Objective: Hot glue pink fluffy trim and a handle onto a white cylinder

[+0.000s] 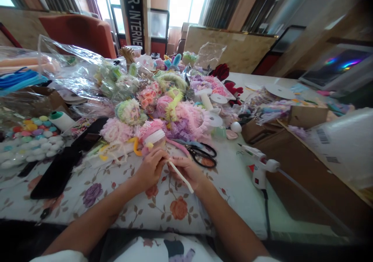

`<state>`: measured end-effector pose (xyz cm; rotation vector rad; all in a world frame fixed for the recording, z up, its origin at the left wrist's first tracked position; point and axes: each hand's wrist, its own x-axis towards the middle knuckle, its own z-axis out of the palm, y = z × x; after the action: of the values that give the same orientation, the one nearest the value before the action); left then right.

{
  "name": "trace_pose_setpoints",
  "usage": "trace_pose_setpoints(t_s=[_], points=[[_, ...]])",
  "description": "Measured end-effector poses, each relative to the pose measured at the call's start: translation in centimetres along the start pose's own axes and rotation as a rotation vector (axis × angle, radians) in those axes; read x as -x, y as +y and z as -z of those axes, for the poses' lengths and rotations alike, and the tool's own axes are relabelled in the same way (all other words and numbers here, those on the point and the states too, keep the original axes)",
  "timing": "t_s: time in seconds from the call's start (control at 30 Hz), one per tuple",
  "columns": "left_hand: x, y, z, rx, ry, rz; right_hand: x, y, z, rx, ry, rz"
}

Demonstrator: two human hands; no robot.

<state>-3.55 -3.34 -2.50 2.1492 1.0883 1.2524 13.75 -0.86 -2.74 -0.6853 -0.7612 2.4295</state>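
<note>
A thin cream-white fuzzy stem, like a pipe cleaner, runs down across my right palm. Both hands meet on its upper end over the flowered cloth. My left hand is closed, its thumb and fingers pinching near that end. Curled under the stem, my right hand grips it with the fingertips touching the left ones. Just beyond my hands are a white-lidded tub and a yellow pipe cleaner. Black-handled scissors lie close to the right hand.
A heap of pastel yarn and plush pieces fills the table's middle. At right, a glue gun stands by a cardboard box, its cord hanging forward. On the left are a black phone and a bag of pompoms.
</note>
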Motion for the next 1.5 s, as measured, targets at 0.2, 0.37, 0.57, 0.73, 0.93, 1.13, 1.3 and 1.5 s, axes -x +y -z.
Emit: trace_pose_setpoints(t_s=[0.2,0.37,0.57,0.73,0.93,1.13,1.3,1.5], points=[[0.1,-0.5,-0.3,-0.176,0.028,-0.129,0.6,-0.5,-1.0,0.288,0.297,0.187],[0.2,-0.3,-0.5,-0.240,0.036,-0.148,0.6,-0.5,-1.3,0.505,0.330,0.330],[-0.2,-0.1,-0.6,0.015,0.017,0.283,0.3,0.4,-0.7,1.253,0.482,0.767],[-0.5,-0.9,-0.5,0.469,-0.049,0.663,0.0,0.9,0.1,1.706,0.519,1.017],[-0.6,-0.6,-0.4,0.789,0.015,0.809,-0.3,0.6,-0.1,1.500,0.481,1.061],[-1.0,0.0,-0.1,0.958,0.073,0.891,-0.2,0.9,-0.6,1.521,0.400,1.298],[-0.9,-0.3,-0.3,0.943,0.103,0.841,0.1,1.0,-0.6,1.718,0.355,1.346],[-0.6,-1.0,-0.1,0.614,-0.078,0.656,0.3,0.6,-0.2,1.801,0.626,1.307]])
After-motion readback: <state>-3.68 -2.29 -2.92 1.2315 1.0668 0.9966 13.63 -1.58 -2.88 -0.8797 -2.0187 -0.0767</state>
